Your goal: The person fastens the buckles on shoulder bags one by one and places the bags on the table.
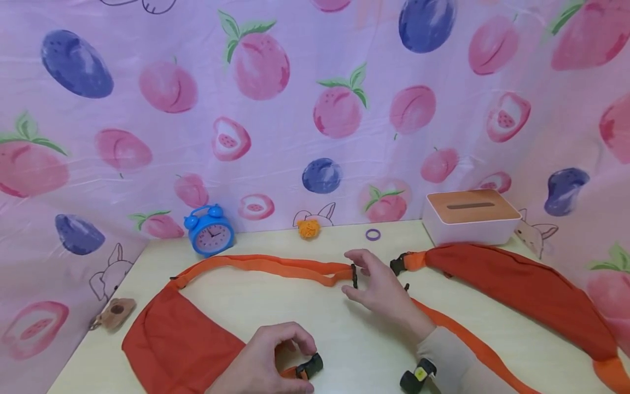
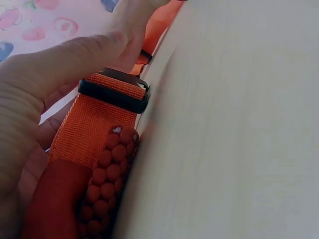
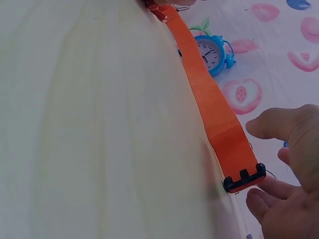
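Note:
A red waist bag with an orange strap lies at left. My left hand curls its thumb and fingers around the black buckle on this bag's short orange webbing. Beside that webbing shows the bag's bumpy red mesh edge. At the far end of the long strap is a black pronged clip. My right hand is around that clip, thumb and fingers spread apart, fingertips close to it.
A second red waist bag with a black buckle lies right, its orange strap running under the right forearm. Along the back are a blue alarm clock, orange ball, purple ring and tissue box. A brown plush sits left.

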The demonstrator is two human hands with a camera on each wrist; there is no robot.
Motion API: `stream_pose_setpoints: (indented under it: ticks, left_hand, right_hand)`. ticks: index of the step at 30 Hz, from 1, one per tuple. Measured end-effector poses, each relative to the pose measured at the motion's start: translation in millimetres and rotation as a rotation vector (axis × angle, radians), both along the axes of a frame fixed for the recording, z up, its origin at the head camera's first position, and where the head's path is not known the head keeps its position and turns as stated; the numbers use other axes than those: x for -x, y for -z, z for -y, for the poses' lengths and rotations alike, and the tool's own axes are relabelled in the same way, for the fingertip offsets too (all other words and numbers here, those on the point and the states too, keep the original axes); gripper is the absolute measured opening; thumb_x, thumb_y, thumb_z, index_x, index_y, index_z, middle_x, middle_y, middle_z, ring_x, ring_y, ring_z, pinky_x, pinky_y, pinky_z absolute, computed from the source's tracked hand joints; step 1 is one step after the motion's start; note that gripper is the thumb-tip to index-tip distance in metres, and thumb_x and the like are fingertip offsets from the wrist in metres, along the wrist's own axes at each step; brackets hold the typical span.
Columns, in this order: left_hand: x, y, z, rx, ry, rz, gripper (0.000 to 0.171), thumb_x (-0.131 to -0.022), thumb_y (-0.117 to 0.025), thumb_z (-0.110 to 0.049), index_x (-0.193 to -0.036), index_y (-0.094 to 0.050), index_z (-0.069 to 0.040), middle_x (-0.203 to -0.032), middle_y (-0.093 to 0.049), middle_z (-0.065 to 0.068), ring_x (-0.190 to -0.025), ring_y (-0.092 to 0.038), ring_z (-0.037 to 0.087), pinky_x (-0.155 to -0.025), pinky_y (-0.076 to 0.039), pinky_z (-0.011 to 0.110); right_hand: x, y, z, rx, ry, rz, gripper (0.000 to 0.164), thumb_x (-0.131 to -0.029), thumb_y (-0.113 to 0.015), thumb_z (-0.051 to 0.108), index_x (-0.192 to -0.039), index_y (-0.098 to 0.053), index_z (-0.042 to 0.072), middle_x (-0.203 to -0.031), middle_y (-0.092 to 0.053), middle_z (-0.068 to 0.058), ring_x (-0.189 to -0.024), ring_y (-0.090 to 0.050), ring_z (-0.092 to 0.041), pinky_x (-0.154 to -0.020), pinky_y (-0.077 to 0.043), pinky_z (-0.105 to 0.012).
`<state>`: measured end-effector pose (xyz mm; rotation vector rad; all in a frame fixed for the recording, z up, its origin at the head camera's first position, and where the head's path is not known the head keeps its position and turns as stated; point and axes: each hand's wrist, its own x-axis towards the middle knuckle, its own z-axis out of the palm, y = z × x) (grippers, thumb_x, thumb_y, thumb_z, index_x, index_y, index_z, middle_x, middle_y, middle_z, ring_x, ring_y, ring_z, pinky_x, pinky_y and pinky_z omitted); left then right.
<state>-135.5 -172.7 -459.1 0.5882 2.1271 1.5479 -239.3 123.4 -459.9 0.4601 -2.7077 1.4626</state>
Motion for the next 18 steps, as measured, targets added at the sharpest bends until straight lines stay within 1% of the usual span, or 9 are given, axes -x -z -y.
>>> stream_pose_setpoints:
  ticks: [4,7,10,12,15,18]
  left_hand:
    - [1.4,1.4,1,-0.002,0.015,-0.023,0.038,-0.092,-0.095,-0.022,-0.126,-0.076,-0.023,-0.123,-0.077,0.001,-0.114,-0.070,0.029,-0.097,-0.062,0.027]
    - [2.6,1.8,1,0.002,0.027,-0.043,0.038,-0.093,-0.094,-0.022,-0.127,-0.077,-0.023,-0.122,-0.078,0.001,-0.113,-0.071,0.027,-0.098,-0.061,0.026]
    - [3.4,2.4,2,0.006,0.030,-0.050,0.036,-0.095,-0.092,-0.022,-0.127,-0.077,-0.023,-0.122,-0.078,0.000,-0.112,-0.071,0.025,-0.097,-0.061,0.025]
    - [3.9,2.7,1,0.021,0.023,-0.068,0.034,-0.095,-0.092,-0.022,-0.127,-0.078,-0.024,-0.120,-0.078,-0.001,-0.110,-0.071,0.022,-0.097,-0.061,0.024]
    - [5.0,3.2,1,0.072,0.007,-0.139,0.032,-0.096,-0.091,-0.024,-0.125,-0.078,-0.025,-0.115,-0.079,-0.007,-0.105,-0.072,0.017,-0.095,-0.060,0.024]
    - [5.3,1.5,1,0.149,-0.012,-0.219,0.031,-0.097,-0.090,-0.027,-0.126,-0.078,-0.026,-0.106,-0.080,-0.013,-0.097,-0.070,0.011,-0.087,-0.058,0.023]
  right_hand:
    - [2.9,6.1,-2,0.028,-0.016,0.015,0.057,-0.095,-0.089,0.006,-0.144,-0.063,0.016,-0.147,-0.069,-0.007,-0.137,-0.067,-0.031,-0.118,-0.054,-0.051]
    - [3.7,9.7,-4,0.031,0.003,0.041,0.046,-0.096,-0.086,0.004,-0.136,-0.069,0.019,-0.140,-0.073,-0.003,-0.129,-0.072,-0.028,-0.115,-0.056,-0.051]
    - [3.3,11.8,-4,0.029,0.021,0.050,0.040,-0.097,-0.084,0.003,-0.131,-0.072,0.021,-0.138,-0.074,-0.002,-0.125,-0.074,-0.026,-0.114,-0.057,-0.051]
    - [3.3,12.8,-4,0.031,0.027,0.050,0.039,-0.097,-0.084,0.002,-0.130,-0.072,0.022,-0.137,-0.074,-0.001,-0.123,-0.075,-0.025,-0.113,-0.057,-0.050]
    - [2.9,13.1,-5,0.035,0.026,0.048,0.039,-0.098,-0.082,0.001,-0.129,-0.073,0.023,-0.136,-0.074,0.000,-0.119,-0.075,-0.022,-0.112,-0.059,-0.049]
    - [3.2,13.7,-5,0.039,0.023,0.045,0.037,-0.099,-0.082,0.002,-0.128,-0.074,0.025,-0.132,-0.075,0.001,-0.115,-0.075,-0.020,-0.110,-0.060,-0.048]
